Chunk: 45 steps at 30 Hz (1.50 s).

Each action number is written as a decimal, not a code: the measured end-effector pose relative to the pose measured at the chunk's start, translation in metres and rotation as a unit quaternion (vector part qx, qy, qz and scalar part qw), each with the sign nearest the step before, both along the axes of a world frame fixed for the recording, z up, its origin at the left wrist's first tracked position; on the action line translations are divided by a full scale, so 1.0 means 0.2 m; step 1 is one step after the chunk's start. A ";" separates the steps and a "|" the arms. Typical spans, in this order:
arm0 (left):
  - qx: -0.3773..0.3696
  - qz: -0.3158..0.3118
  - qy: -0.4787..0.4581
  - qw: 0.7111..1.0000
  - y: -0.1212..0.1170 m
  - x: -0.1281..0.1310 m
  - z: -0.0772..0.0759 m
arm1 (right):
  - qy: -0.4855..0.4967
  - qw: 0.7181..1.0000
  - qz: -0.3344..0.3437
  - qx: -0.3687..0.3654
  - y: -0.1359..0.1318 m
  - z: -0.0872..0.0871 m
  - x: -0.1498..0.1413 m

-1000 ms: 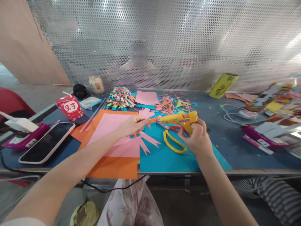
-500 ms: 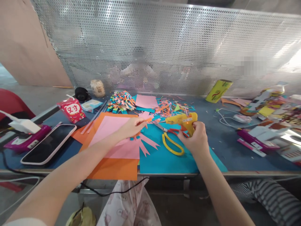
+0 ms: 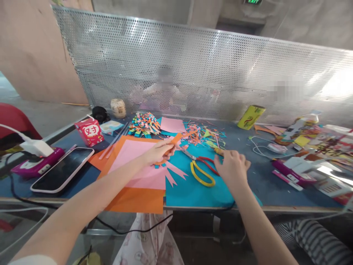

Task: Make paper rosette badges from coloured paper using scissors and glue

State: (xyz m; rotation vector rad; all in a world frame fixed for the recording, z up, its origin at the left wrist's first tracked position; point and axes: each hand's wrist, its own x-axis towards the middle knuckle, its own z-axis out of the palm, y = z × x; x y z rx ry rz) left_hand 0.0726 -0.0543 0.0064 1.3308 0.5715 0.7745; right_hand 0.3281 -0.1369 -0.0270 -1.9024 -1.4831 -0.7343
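My left hand [image 3: 160,151] pinches an orange paper strip [image 3: 176,139] above the pink paper sheet [image 3: 132,154]. Part of the strip is hidden by the fingers. Under that hand, forked pink paper strips [image 3: 176,172] spread out with small orange and blue pieces. My right hand [image 3: 233,165] is closed around a yellow glue gun [image 3: 219,150], low over the right part of the blue paper [image 3: 198,197]; the hand covers most of it. Scissors [image 3: 202,176] with one yellow and one red handle lie between my hands. Orange paper [image 3: 138,200] sits below the pink sheet.
A fringed multicoloured paper bundle [image 3: 145,125] and loose paper shreds [image 3: 204,132] lie at the back. At left are a phone [image 3: 63,169], a purple power strip [image 3: 38,162] and a red packet [image 3: 89,130]. A yellow-green can [image 3: 250,117] stands right, before a perforated metal screen [image 3: 193,73].
My right hand has lowered and turned over the glue gun, which was upright and is now mostly covered. My left hand still holds the orange strip, now angled upward. The camera view has tilted up.
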 end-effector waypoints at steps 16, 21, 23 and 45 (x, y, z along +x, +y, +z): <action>-0.024 0.073 -0.153 0.985 0.00 0.03 -0.05 | 0.463 0.746 0.464 -0.117 0.22 0.23 -0.60; 0.045 0.056 -0.114 0.991 0.07 -0.02 -0.03 | 0.588 0.634 0.484 -0.134 0.30 0.22 -0.64; 0.115 0.045 -0.007 0.992 0.11 -0.09 -0.01 | 0.610 0.620 0.479 -0.122 0.32 0.22 -0.63; 0.187 0.066 0.343 0.918 0.23 -0.30 0.05 | 0.721 0.560 0.406 -0.041 0.45 0.17 -0.43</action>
